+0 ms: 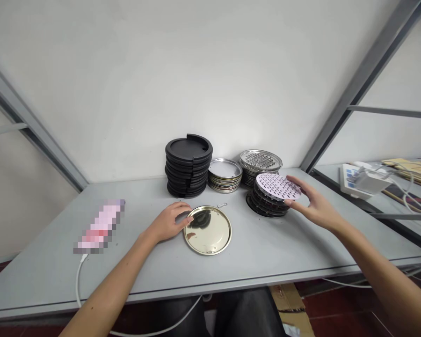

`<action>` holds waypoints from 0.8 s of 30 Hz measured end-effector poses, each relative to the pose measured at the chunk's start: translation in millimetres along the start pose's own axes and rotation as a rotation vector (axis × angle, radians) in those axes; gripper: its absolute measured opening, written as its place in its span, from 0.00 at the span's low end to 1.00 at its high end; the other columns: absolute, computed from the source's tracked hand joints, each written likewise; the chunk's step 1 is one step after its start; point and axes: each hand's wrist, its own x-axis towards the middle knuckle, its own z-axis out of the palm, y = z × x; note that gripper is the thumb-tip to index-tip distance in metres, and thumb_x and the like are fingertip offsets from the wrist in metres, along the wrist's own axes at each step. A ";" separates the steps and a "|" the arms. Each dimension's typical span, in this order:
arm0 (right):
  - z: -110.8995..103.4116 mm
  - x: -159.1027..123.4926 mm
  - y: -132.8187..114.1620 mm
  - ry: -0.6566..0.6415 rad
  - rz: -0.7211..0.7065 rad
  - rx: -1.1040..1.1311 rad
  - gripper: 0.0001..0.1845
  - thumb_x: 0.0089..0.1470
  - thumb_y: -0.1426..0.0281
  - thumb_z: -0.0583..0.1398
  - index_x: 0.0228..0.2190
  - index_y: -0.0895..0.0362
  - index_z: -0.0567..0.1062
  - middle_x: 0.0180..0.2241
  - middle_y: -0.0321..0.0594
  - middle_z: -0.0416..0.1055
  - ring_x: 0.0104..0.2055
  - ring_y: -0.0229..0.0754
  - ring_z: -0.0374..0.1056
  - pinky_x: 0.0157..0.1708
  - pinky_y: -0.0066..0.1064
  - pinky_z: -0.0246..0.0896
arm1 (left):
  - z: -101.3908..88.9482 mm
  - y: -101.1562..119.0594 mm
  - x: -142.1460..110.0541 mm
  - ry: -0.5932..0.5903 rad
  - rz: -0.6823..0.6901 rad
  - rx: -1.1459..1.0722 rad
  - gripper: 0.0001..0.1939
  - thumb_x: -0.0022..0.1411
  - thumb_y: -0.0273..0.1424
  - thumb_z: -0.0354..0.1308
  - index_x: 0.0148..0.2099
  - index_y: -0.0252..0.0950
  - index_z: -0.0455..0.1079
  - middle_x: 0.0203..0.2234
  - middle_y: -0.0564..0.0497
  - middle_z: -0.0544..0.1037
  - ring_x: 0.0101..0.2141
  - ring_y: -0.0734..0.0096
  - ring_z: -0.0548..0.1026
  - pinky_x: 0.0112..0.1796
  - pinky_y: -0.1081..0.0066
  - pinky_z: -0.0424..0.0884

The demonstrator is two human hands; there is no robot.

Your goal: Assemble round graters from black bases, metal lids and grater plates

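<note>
A shiny gold-rimmed metal disc (208,230) lies flat on the grey table (266,252). My left hand (170,222) rests at its left edge, fingers curled on the rim. My right hand (315,206) grips the right edge of a pale perforated disc (277,187), holding it slightly tilted just above a stack of dark perforated discs (266,203).
Against the wall stand a stack of black round lids (188,166), a stack of metal rims (225,175) and a stack of silver perforated discs (260,164). A small hook (222,205) lies by the gold disc. A blurred pink object with a white cable (100,227) lies left. A power strip (359,180) sits right.
</note>
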 end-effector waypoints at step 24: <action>176.6 31.2 -137.4 -0.254 -0.420 0.144 0.14 0.54 0.77 0.56 0.38 0.55 0.79 0.34 0.43 0.77 0.44 0.48 0.69 0.48 0.40 0.61 | -4.8 2.6 -8.7 -0.160 0.068 0.105 0.45 0.44 0.53 0.68 0.62 0.43 0.63 0.61 0.40 0.63 0.60 0.44 0.60 0.57 0.48 0.61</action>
